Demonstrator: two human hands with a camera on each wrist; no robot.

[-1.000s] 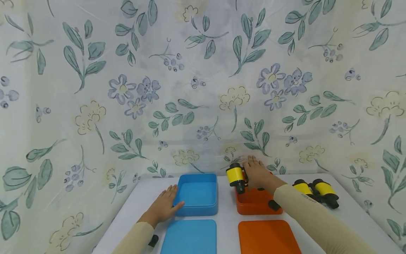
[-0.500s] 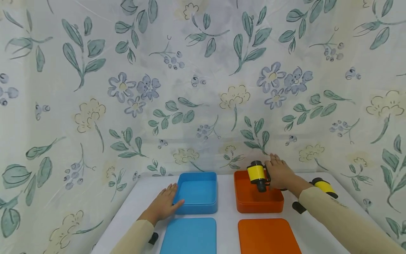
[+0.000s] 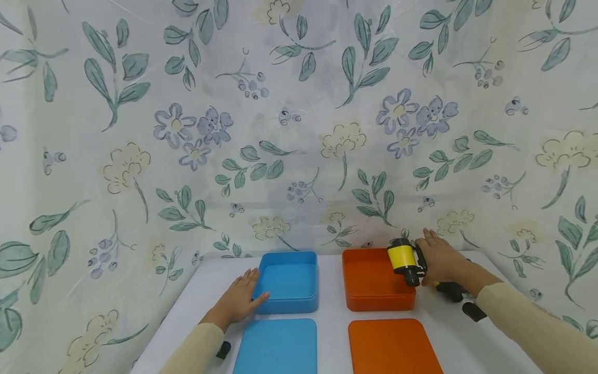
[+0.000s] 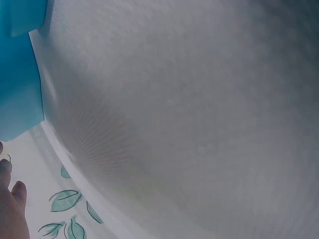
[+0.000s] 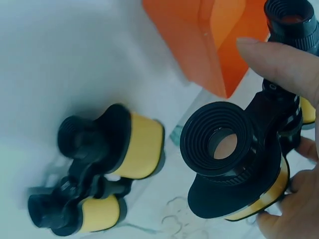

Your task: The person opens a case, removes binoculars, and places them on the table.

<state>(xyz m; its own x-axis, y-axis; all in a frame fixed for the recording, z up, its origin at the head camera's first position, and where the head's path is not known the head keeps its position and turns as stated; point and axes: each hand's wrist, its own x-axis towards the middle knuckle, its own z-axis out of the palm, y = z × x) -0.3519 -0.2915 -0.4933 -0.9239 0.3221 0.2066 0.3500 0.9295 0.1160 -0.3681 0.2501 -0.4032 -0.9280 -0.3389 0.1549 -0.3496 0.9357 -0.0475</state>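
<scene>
In the head view my right hand (image 3: 439, 257) grips a pair of yellow and black binoculars (image 3: 404, 259) at the right edge of the orange box (image 3: 380, 303). The right wrist view shows my thumb and fingers curled round these binoculars (image 5: 219, 144), an eyepiece turned toward the camera. A second pair of binoculars (image 5: 119, 149) lies on the table beside them; my right arm partly hides it in the head view. My left hand (image 3: 235, 298), fingers straight, lies along the left side of the blue box (image 3: 287, 305); whether it touches cannot be told.
A flat blue lid (image 3: 277, 345) lies in front of the blue box, and an orange lid (image 3: 392, 345) in front of the orange one. By my left sleeve is a small black object (image 3: 223, 349), mostly hidden. A floral cloth (image 3: 299, 130) hangs behind the white table.
My right hand has carried the binoculars rightward, from the orange box's left side across to its right edge. The left hand has stayed beside the blue box.
</scene>
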